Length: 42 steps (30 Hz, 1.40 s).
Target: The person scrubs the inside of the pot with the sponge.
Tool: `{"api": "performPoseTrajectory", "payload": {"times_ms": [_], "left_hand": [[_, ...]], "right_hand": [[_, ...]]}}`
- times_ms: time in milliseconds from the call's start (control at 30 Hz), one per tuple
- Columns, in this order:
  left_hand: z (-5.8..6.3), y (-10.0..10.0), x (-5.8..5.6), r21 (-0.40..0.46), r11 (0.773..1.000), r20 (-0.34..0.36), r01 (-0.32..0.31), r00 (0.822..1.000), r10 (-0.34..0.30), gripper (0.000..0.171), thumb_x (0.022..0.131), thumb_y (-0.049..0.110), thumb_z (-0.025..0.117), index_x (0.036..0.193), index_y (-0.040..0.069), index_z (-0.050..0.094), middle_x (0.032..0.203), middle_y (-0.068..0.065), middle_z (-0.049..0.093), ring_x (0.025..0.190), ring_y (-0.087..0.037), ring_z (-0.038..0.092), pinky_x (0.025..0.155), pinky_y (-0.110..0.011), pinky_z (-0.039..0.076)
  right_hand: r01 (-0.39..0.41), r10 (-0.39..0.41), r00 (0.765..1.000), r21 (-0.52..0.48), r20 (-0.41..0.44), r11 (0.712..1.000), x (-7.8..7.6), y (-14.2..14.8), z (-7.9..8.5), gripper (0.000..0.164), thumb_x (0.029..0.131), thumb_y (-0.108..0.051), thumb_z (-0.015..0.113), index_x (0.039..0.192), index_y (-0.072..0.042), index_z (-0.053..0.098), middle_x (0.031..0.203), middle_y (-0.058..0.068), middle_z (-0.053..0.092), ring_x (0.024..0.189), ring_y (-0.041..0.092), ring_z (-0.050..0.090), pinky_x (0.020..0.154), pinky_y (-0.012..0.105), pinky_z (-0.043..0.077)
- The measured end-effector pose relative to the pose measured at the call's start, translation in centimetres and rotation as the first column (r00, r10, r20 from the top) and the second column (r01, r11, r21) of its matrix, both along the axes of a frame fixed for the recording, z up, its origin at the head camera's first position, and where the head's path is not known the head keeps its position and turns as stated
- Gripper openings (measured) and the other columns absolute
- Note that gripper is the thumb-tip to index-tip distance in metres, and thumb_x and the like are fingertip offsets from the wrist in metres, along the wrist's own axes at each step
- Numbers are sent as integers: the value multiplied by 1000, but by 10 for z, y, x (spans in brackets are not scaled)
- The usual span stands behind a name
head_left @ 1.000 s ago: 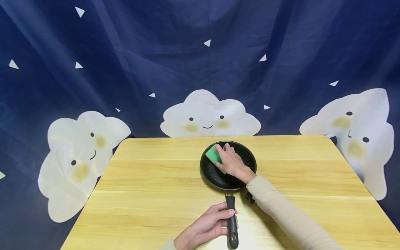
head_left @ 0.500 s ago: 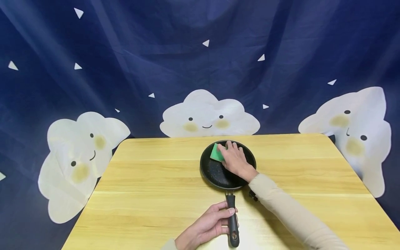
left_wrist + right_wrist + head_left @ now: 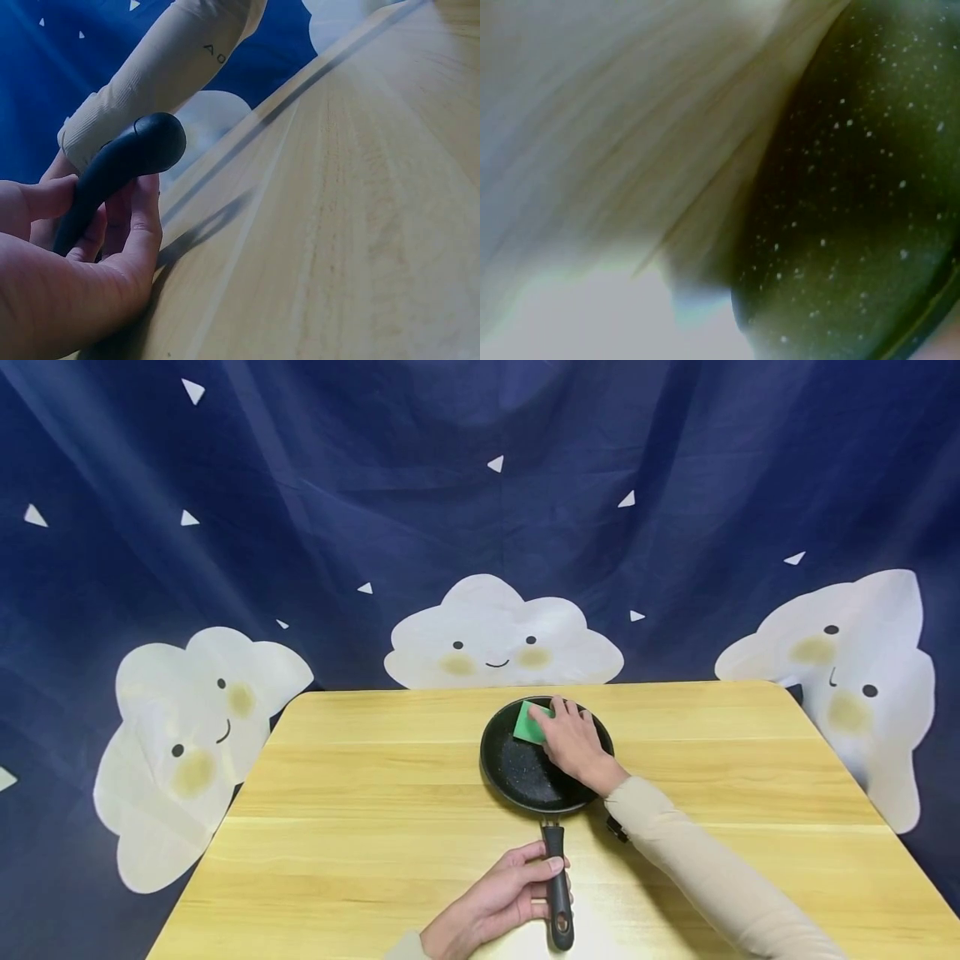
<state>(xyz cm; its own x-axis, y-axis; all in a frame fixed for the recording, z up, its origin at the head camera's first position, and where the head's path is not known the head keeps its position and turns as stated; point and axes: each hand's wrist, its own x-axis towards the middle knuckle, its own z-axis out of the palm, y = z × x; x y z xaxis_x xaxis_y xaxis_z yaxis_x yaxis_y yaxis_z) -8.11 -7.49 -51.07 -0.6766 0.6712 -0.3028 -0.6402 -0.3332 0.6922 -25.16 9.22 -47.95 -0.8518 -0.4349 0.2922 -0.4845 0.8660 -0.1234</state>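
A black speckled frying pan [image 3: 521, 781] rests on the table in the head view, its handle toward the person. My left hand [image 3: 498, 897] grips the black handle [image 3: 557, 902], thumb on top and fingers beneath. In the left wrist view, the curved handle end [image 3: 150, 146] juts out past the fingers of this hand [image 3: 82, 292]. My right hand [image 3: 573, 743] holds a green sponge [image 3: 528, 724] inside the far part of the pan; the palm covers part of it. The right wrist view is blurred and shows the pan's speckled surface [image 3: 847, 195], without the sponge.
Under the pan is a light wooden table [image 3: 360, 827] with rounded far corners. A dark blue curtain [image 3: 420, 485] with white smiling clouds [image 3: 502, 627] hangs behind it. A small black device [image 3: 617, 828] sits under the right wrist.
My right hand has slid the sponge rightward and slightly away across the pan, and the sponge has turned a little. The left hand keeps its grip on the handle.
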Motion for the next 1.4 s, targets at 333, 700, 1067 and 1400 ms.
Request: {"api": "performPoseTrajectory", "payload": {"times_ms": [333,700,1067,1400], "left_hand": [[-1,1,-1,-7,1000,-8,-8,1000,8,27,103,19,63,122,1,57,93,-2,61,84,-14,66,74,-33,58],[0,0,1,-7,1000,-7,-13,1000,13,25,104,18,62,121,1,57,93,-3,62,84,-14,67,73,-33,58],[0,2,1,-3,1000,-16,-13,1000,13,15,104,18,61,113,7,59,91,-2,62,83,-14,67,73,-33,58],[-1,1,1,-12,1000,-9,-20,1000,20,16,103,19,62,113,7,60,91,-1,62,83,-14,67,72,-33,58]], "right_hand": [[-9,9,1000,59,1,998,-2,9,3,46,83,-12,85,119,-17,58,116,24,55,102,43,55,73,55,50],[-17,22,999,146,-28,989,1,13,0,40,88,-16,80,120,-16,56,121,26,56,107,44,56,76,56,51],[3,-2,1000,192,-6,981,8,28,16,34,86,-11,79,116,-16,67,111,22,60,99,41,55,79,55,46],[-28,44,996,198,-79,980,14,36,14,34,83,-14,82,114,-15,69,111,20,62,97,40,56,74,52,46]]}}
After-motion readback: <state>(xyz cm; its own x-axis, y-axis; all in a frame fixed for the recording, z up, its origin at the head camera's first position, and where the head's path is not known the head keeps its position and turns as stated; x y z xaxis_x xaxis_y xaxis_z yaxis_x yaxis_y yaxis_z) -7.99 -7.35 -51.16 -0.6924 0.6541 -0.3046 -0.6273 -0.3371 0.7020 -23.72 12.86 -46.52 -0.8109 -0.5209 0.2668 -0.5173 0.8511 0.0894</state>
